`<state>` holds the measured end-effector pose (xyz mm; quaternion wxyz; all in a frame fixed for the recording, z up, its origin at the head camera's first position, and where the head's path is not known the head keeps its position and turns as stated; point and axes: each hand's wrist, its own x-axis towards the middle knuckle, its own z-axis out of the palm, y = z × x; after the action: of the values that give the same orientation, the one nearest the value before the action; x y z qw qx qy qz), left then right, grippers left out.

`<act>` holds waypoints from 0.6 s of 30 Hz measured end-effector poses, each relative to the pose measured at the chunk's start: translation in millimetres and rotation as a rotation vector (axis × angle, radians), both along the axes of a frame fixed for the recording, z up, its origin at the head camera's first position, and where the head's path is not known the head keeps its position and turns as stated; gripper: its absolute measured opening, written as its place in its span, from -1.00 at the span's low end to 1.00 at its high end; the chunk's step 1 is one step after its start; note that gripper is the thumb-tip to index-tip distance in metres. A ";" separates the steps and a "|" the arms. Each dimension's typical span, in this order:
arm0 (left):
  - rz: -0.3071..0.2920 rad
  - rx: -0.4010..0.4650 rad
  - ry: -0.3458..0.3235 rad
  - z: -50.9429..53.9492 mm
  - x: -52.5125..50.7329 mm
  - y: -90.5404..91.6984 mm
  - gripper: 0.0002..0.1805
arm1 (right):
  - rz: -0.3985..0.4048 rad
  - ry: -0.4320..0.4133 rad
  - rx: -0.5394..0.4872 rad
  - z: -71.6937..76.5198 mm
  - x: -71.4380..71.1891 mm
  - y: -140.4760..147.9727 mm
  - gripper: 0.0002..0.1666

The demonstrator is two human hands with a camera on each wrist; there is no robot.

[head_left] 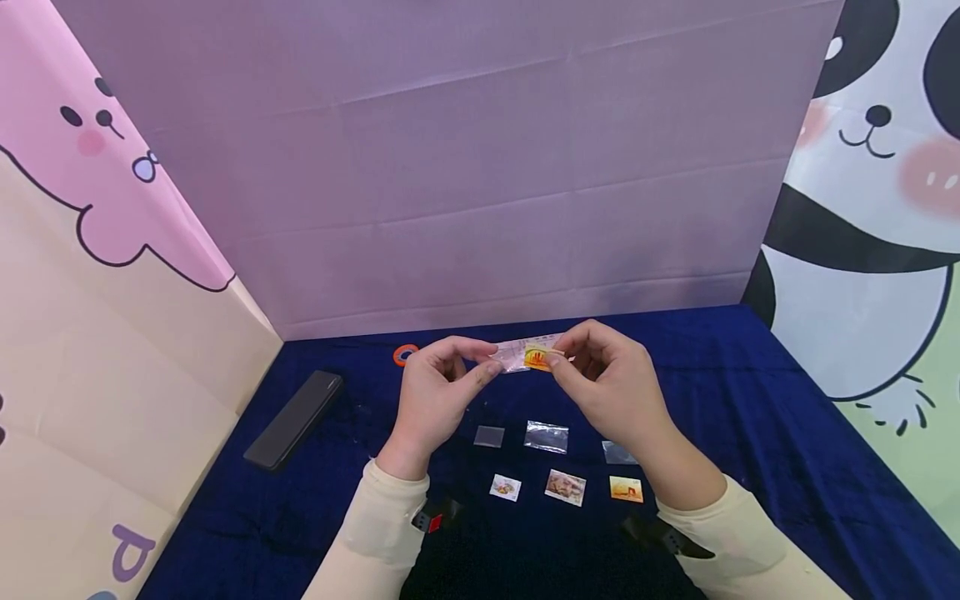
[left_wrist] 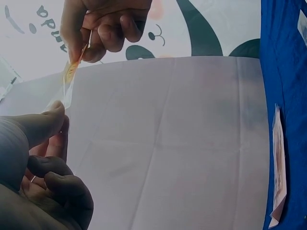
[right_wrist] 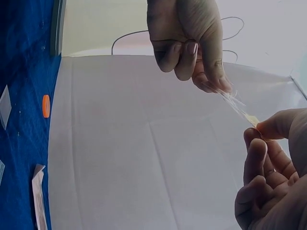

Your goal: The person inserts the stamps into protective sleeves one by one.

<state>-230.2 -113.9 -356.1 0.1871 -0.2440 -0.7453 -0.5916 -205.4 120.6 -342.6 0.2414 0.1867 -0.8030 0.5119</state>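
In the head view my left hand [head_left: 442, 387] pinches one end of a small clear plastic sleeve between thumb and finger. My right hand [head_left: 611, 379] pinches a small yellow picture card [head_left: 537, 357], held up off the table. In the left wrist view the card lies against the clear sleeve [left_wrist: 68, 96]; how far it sits inside cannot be told. The right wrist view shows the sleeve [right_wrist: 232, 103] stretched between both hands, and the card's pale edge [right_wrist: 252, 120] at my right fingertips. Behind the hands, a pinkish printed paper [right_wrist: 39, 194] lies on the blue cloth.
On the blue cloth [head_left: 360, 517] lie three small picture cards, including a brown one [head_left: 565, 487], and three clear sleeves above them, including a shiny one [head_left: 547, 437]. A black phone-like slab [head_left: 294, 419] and an orange ring [head_left: 405, 355] lie to the left.
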 end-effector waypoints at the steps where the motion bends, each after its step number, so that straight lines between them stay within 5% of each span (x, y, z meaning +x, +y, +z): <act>1: 0.001 0.001 -0.001 0.2 0.1 0.0 -0.83 | 0.000 0.000 0.003 -0.1 -0.2 0.2 -0.92; 18: -0.007 -0.021 -0.011 2.0 1.3 -0.4 -0.84 | 0.007 -0.039 0.059 1.5 -3.1 3.4 -0.89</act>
<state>-228.9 -114.2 -354.1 0.1784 -0.2456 -0.7516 -0.5856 -208.5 124.0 -341.1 0.2184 0.1866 -0.8215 0.4925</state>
